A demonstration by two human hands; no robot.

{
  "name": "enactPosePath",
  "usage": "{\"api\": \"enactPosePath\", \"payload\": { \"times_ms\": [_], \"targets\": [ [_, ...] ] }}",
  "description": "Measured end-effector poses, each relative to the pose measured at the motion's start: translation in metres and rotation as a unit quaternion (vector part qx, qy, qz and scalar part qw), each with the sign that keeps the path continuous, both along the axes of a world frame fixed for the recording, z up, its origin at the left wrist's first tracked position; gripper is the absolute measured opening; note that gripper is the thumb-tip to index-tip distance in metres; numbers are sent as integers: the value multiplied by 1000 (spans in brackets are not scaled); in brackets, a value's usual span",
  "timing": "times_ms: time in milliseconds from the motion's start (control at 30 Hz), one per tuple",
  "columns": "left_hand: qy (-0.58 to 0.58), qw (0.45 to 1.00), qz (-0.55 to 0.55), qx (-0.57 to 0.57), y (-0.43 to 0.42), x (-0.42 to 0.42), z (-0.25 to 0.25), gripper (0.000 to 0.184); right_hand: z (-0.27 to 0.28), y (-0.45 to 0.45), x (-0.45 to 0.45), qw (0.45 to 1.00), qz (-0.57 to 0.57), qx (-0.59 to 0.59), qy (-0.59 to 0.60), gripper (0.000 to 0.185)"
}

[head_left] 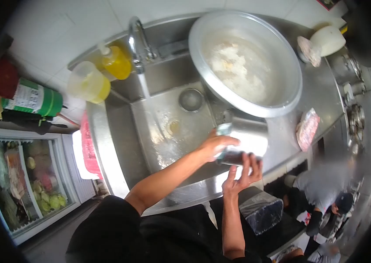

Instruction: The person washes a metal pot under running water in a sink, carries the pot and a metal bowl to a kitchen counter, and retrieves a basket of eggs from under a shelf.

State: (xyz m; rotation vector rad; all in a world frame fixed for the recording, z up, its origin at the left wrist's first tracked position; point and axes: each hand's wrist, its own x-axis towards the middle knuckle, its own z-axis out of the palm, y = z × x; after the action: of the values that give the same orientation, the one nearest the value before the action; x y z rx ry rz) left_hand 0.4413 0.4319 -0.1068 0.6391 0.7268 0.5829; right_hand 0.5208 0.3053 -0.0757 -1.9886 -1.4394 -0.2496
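Observation:
A shiny metal cylindrical container (250, 136) lies tilted on its side over the sink's right edge. My left hand (215, 147) is closed round a greenish scouring pad (224, 129), pressed to the container's left end. My right hand (243, 174) supports the container from the near side, its fingers bent against the wall. Below and left, water runs from the faucet (136, 44) into the steel sink (150, 127). The container's inside is hidden from me.
A large metal basin (203, 72) with cloudy water and whitish bits stands at the back right. A wrapped packet (308, 129) lies on the right counter. A yellow soap bottle (117, 63) and plastic jug (90, 83) stand left. Other people (325, 184) are at lower right.

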Motion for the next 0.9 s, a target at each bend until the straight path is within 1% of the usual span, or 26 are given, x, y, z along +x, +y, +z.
{"api": "enactPosePath", "payload": {
  "times_ms": [33,67,100,133,167,200,233,267,300,333,367,400,433,467,500,567,600,633,667,700,733,800,833,867,900],
  "targets": [
    [47,998,38,18,4,-32,18,27,2,4,-12,998,54,-14,40,43],
    [69,994,87,15,9,-54,26,32,0,14,-28,989,71,-16,129,47],
    [206,976,43,62,20,-80,27,38,-2,26,-43,972,88,-20,217,52],
    [285,948,-3,140,30,-100,32,39,-13,43,-56,944,89,20,318,67],
    [361,906,-50,214,38,-115,38,40,-23,60,-61,916,73,-34,394,81],
    [370,902,-43,218,40,-125,38,40,-32,78,-67,821,57,-83,562,88],
    [466,830,-107,287,42,-133,32,38,-41,96,-74,694,38,-132,707,95],
    [552,739,-170,347,44,-142,24,36,-49,110,-82,691,48,-131,710,95],
    [559,734,-163,349,44,-151,17,36,-57,123,-91,649,43,-211,730,92],
    [572,709,-173,374,43,-160,9,39,-65,135,-100,603,39,-291,742,90],
    [585,683,-185,397,41,-169,-1,43,-75,143,-107,600,47,-292,743,90],
    [598,649,-209,422,42,-177,-4,44,-84,150,-114,560,54,-319,763,79],
    [603,646,-208,419,43,-187,-7,44,-94,155,-122,519,60,-345,780,69],
    [604,647,-190,425,44,-196,3,47,-104,157,-131,486,48,-338,805,53],
    [604,648,-176,430,44,-204,16,50,-109,159,-138,481,46,-336,808,53],
    [662,625,-90,403,56,-234,45,48,-116,158,-149,474,19,-301,827,53],
    [614,657,21,437,71,-260,45,43,-116,159,-152,482,16,-296,824,54],
    [583,625,148,497,83,-277,63,36,-114,160,-155,479,10,-291,828,54],
    [605,617,159,477,93,-285,110,38,-110,162,-157,474,4,-286,833,47],
    [657,661,176,319,114,-317,113,60,-108,164,-158,468,-1,-281,838,40],
    [698,555,250,377,128,-328,125,73,-108,166,-159,466,-5,-275,841,40],
    [786,502,214,289,157,-354,142,84,-110,169,-159,453,2,-295,841,34],
    [801,498,190,272,169,-368,140,85,-111,170,-160,451,-4,-285,846,34],
    [813,495,162,259,184,-378,136,86,-112,171,-160,441,16,-292,849,49],
    [799,505,156,288,192,-385,135,86,-114,169,-156,432,28,-294,852,64]
  ]
}}
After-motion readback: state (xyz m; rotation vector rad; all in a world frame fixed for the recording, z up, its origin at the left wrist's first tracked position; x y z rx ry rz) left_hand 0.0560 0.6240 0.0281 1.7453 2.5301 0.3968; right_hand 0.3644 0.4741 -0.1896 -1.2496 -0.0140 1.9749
